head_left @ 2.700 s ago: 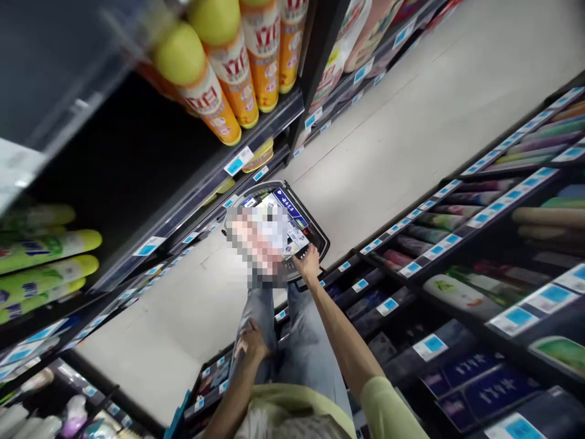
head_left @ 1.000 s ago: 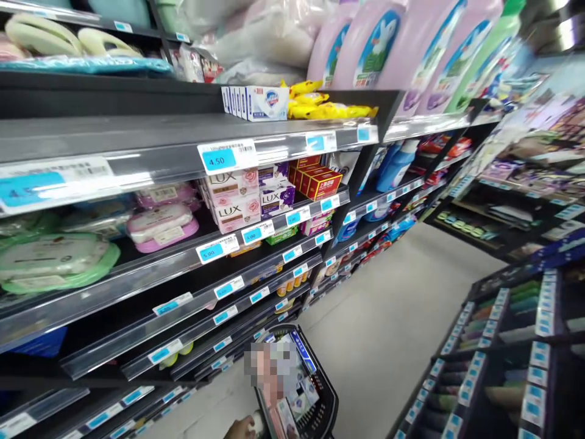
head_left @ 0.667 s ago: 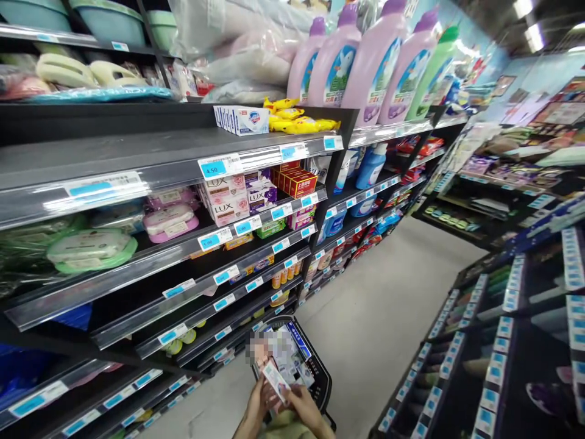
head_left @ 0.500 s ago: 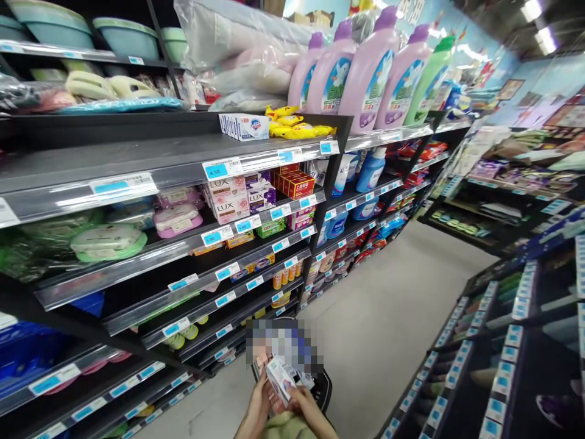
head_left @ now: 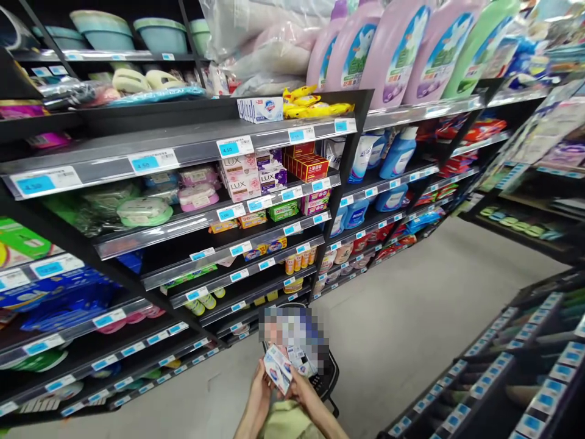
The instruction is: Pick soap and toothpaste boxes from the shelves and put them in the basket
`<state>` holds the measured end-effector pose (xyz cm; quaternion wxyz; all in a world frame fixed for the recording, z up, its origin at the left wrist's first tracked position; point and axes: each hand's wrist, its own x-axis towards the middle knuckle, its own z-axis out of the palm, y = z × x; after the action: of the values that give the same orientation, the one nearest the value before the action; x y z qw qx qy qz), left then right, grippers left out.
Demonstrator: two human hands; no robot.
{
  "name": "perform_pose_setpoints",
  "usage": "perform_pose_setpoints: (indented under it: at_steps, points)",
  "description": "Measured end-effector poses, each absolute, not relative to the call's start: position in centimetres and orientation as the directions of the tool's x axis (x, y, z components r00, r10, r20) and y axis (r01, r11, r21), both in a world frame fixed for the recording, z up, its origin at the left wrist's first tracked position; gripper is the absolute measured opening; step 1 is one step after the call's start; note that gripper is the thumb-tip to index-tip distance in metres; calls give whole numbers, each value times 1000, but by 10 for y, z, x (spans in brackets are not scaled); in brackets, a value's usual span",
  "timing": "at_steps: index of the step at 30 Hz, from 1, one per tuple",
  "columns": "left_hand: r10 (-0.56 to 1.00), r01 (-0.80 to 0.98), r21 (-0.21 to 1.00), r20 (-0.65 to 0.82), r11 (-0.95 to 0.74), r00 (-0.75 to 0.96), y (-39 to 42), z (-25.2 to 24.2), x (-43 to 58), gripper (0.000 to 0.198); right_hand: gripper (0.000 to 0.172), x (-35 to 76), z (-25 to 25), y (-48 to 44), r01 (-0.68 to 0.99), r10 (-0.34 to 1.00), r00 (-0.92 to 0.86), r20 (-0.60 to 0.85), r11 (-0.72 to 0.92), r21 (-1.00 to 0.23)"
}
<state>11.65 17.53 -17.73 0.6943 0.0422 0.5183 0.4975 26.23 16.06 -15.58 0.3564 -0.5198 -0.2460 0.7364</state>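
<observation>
Low in front of my body, white-and-blue soap boxes (head_left: 278, 369) lie between my two hands, seemingly a couple side by side. My left hand (head_left: 259, 381) grips them from the left, and the fingers of my right hand (head_left: 298, 388) close on the right edge. Just beyond is a black shopping basket or cart (head_left: 333, 373), its contents largely blurred out. Similar white-and-blue soap boxes (head_left: 261, 110) stand in a row on the upper shelf, beside yellow packets (head_left: 315, 110).
Shelves (head_left: 192, 135) with price tags run along the left. They carry pink LUX soap boxes (head_left: 242, 183), red boxes (head_left: 311, 166) and large purple detergent bottles (head_left: 393, 55). Grey floor (head_left: 402, 299) stretches ahead, with a low dark rack (head_left: 484, 372) on the right.
The boxes in my hands have turned, so their broad printed faces show more. My view has shifted, and the shelf soap boxes appear higher and further right.
</observation>
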Motion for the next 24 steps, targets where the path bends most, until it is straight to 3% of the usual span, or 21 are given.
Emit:
perform_pose_setpoints:
  at_steps: [3, 6, 13, 24]
  points:
    - [737, -654, 609, -666, 448, -115, 170, -174, 115, 50, 59, 266, -145, 157, -265, 861, -234, -452, -503, -822]
    - [749, -660, 621, -649, 422, -132, 170, -161, 116, 49, 57, 269, -133, 155, -248, 927, -214, -309, -357, -900]
    - [826, -611, 708, -543, 354, -151, 178, -112, 125, 53, 49, 279, -108, 152, -154, 973, -81, -218, -229, -961]
    - [969, -388, 895, -248, 221, -19, 184, -27, 140, 55, 45, 293, -30, 145, -224, 975, 181, -129, -87, -971]
